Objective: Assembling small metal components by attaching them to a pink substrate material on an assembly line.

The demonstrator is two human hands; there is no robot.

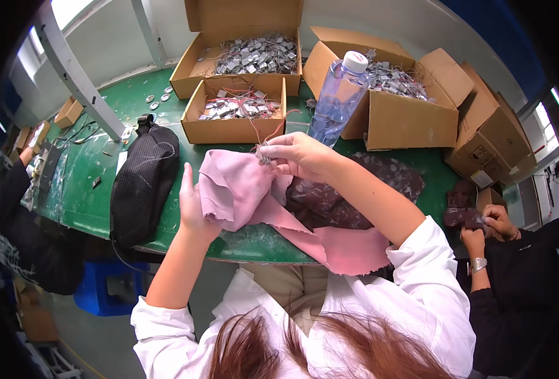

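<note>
The left hand (194, 211), thumb spread, hidden fingers' grip unclear, meets one soft pink cloth (236, 189) over the green table's (153, 243) near edge. The right hand (303, 155) pinches one small grey wired piece (264, 154) beside it. Beyond, one blue-tinted plastic bottle (339, 98) partly blocks one of three parts-filled cardboard boxes (232, 131).

Bottle (337, 101) on table (80, 202). Sm. box (235, 131) w/ parts (238, 108) L of bottle, bag (145, 183) farther L; lg. box (412, 123) R; cloth (238, 189) in front.
</note>
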